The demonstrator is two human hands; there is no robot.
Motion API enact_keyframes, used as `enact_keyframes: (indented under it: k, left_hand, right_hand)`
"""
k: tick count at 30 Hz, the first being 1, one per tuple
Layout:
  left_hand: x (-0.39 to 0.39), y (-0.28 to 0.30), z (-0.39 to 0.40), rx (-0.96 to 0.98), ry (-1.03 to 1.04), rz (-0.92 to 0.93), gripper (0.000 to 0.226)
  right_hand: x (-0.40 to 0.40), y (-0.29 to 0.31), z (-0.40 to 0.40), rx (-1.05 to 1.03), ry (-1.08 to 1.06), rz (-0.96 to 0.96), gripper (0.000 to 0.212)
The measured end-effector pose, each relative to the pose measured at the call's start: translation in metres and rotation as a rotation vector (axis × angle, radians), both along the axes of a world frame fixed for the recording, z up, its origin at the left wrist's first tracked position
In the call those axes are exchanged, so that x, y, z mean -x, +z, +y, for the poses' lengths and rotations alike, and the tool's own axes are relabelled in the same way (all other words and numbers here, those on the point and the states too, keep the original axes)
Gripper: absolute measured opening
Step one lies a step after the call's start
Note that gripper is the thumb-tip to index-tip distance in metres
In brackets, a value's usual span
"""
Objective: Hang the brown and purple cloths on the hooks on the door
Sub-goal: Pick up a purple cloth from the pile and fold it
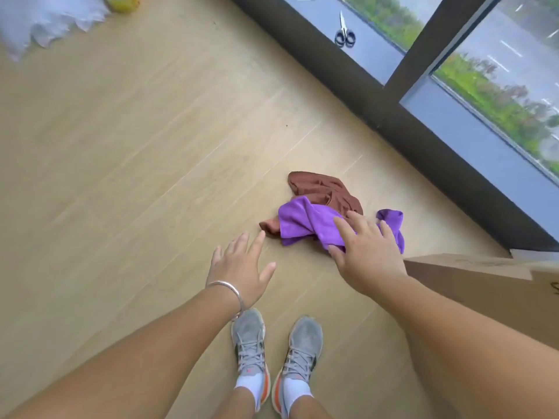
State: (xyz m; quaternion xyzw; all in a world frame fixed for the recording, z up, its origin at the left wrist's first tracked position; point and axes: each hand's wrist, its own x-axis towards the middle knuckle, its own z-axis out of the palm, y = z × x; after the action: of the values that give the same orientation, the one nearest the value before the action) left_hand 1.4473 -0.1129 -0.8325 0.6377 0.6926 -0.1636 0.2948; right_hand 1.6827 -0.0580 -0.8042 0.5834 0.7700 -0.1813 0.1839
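The pick-up step is in hand: 2 cloths, 1 crumpled purple towel (305, 223) over 1 rumpled brown cloth (325, 189), are heaped on the wood floor at 1 o'clock from the shoes. The right hand (367, 255) is spread above the purple; the left hand (239, 267) is spread, empty. A pinch is needed next; no hooks are seen.

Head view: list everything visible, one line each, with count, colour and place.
purple cloth: one, purple, crumpled on the floor, lying over the brown one
brown cloth: one, brown, on the floor, partly under the purple
scissors: one pair, dark handles, on the window ledge
cardboard box: one, brown, right edge
white fabric: one, top left
yellow object: one, top edge, cut off
shoes: two, grey
bracelet: one, silver, left wrist
left hand: fingers spread, empty
right hand: fingers spread over the purple cloth
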Motion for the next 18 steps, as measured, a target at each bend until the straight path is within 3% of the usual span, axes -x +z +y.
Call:
enact_keyframes:
  k: [11, 18]
  left_hand:
    - [-0.011, -0.233, 0.02, 0.048, 0.139, -0.177, 0.077]
    - [-0.014, -0.333, 0.037, -0.001, 0.134, -0.241, 0.078]
  right_hand:
    - [0.034, -0.216, 0.079, -0.062, 0.196, -0.042, 0.056]
    - [0.062, -0.307, 0.129, -0.082, 0.468, -0.084, 0.068]
